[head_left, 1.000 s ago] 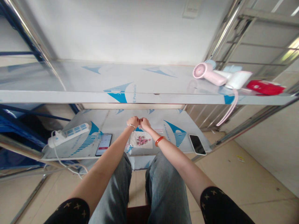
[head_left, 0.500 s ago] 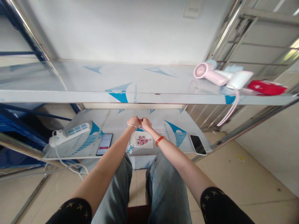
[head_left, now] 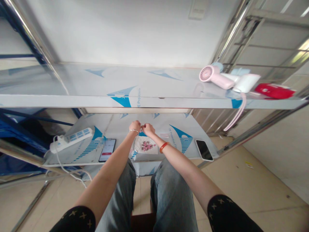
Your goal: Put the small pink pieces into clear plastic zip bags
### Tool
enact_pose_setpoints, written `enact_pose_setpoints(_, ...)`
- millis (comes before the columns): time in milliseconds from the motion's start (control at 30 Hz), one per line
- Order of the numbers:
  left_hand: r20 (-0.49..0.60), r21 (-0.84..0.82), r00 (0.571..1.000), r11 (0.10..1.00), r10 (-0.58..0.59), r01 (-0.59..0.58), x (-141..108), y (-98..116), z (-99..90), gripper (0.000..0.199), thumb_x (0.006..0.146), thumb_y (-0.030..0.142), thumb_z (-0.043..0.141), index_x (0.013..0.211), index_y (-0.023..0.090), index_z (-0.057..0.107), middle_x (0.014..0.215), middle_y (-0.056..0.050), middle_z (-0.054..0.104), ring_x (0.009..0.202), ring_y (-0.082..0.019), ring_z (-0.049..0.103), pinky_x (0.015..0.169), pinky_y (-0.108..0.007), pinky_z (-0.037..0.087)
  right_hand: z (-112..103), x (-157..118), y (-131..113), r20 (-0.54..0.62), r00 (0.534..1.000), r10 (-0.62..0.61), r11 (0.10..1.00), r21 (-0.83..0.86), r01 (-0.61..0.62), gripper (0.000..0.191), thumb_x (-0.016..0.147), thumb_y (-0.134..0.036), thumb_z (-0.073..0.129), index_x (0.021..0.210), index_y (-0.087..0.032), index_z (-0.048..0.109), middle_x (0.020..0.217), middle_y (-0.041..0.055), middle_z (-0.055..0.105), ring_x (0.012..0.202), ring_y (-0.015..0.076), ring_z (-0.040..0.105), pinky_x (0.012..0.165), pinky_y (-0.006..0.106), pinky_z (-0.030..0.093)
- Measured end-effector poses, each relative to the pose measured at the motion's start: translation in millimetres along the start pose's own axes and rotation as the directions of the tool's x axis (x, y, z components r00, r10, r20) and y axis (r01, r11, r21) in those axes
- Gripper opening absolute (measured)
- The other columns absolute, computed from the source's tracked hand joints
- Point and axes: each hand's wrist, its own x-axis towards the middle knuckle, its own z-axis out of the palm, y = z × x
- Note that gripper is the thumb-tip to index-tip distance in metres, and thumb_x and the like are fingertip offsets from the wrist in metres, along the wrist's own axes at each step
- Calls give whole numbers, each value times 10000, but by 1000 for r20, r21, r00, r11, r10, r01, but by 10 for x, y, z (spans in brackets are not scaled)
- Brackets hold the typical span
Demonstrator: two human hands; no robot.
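Note:
My left hand point(head_left: 135, 126) and my right hand point(head_left: 148, 129) meet above the lower metal shelf point(head_left: 120, 129), fingers pinched close together. Whatever sits between the fingertips is too small to make out. Just below them, nearer to me, lies a white sheet or pouch point(head_left: 140, 146) bearing a cluster of small pink and dark red pieces point(head_left: 147, 146). A pale strip with pinkish lines point(head_left: 164, 136) rests right of my right hand; its kind is unclear.
A lit phone point(head_left: 107, 150) and a white power strip point(head_left: 72, 139) with cables are on the left. Another phone point(head_left: 204, 150) lies right. On the upper shelf point(head_left: 84, 100) are a pink handheld fan point(head_left: 214, 76), a white object point(head_left: 246, 83) and a red packet point(head_left: 274, 91).
My hands have drawn slightly apart at the fingertips, the left tilting a little and the right turning its fingers inward. The objects on the shelves stay where they were.

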Motion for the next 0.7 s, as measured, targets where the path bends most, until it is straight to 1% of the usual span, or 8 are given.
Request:
enact_pose_setpoints(100,-13,-53,999,998,34,-35,14,-49,17,211,850,178,506,992,148,660,1006,-143,690,960,-220,643,779,-263,478,33,36,44,14,1000,4,997,72,-5,264,842,-339,462,744,-195,660,754,60,700,788,187,656,664,244,442)
enact_pose_setpoints(167,-33,-73,999,997,32,-35,5,-45,16,244,813,141,538,1035,157,638,961,-116,699,920,-207,649,753,-252,479,45,71,83,19,1000,-7,994,112,5,278,849,-325,448,721,-187,653,709,54,695,733,170,653,640,227,434)
enact_pose_setpoints(233,-34,-73,999,996,40,-42,-12,-24,2,256,798,118,540,1024,177,644,945,-93,702,911,-199,648,750,-250,478,58,103,121,24,999,-26,989,147,22,288,855,-311,442,700,-179,646,689,51,693,689,153,648,624,212,428)
enact_pose_setpoints(333,21,-66,997,996,68,-66,-32,8,-29,263,802,120,531,985,226,687,1006,-68,700,970,-197,634,790,-252,474,83,134,169,44,998,-36,979,201,27,330,874,-355,447,677,-172,638,662,50,691,618,131,636,604,193,426)
enact_pose_setpoints(467,94,-24,995,999,46,-44,-50,42,-46,329,831,167,517,1077,294,694,1100,-59,682,1044,-219,614,838,-283,474,119,180,239,58,998,-28,970,244,13,394,880,-428,464,639,-165,630,646,54,688,555,110,619,588,177,431)
enact_pose_setpoints(567,155,38,988,999,30,-36,-68,76,-37,337,844,188,502,1105,293,686,1143,-82,665,1075,-244,603,864,-325,474,142,224,282,70,997,-31,961,277,10,373,863,-397,486,615,-157,626,629,48,677,509,99,599,557,172,432)
enact_pose_setpoints(633,200,77,980,997,14,-30,-76,94,-25,329,846,204,506,1118,271,678,1164,-104,652,1089,-253,598,880,-344,471,141,237,285,83,996,-37,949,316,9,336,846,-373,509,629,-149,635,605,45,664,498,100,593,533,170,432)
enact_pose_setpoints(700,238,95,971,995,-1,-23,-70,94,-7,323,843,251,536,1140,263,663,1182,-114,641,1103,-254,591,894,-346,466,113,218,265,108,994,-24,929,370,-18,292,826,-355,542,659,-136,640,596,50,654,505,108,594,514,172,439)
